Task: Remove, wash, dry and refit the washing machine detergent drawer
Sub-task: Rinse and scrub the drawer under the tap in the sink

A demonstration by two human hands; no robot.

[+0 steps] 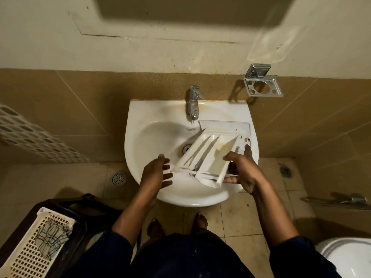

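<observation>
The white detergent drawer (212,153) lies tilted across the right half of the white sink (140,121), its front panel toward the back right and its compartments facing up. My right hand (239,169) grips the drawer's near right side, thumb on top and fingers beneath. My left hand (156,173) is at the drawer's near left end, fingers spread and touching its edge; whether it grips is unclear. The chrome tap (193,103) stands at the back of the sink, with no water visible.
A chrome tumbler holder (263,84) is on the tiled wall at the right. A cream laundry basket (38,243) sits lower left, a toilet (349,257) lower right. Floor drains (119,178) lie beside the sink. My bare feet (176,223) stand beneath it.
</observation>
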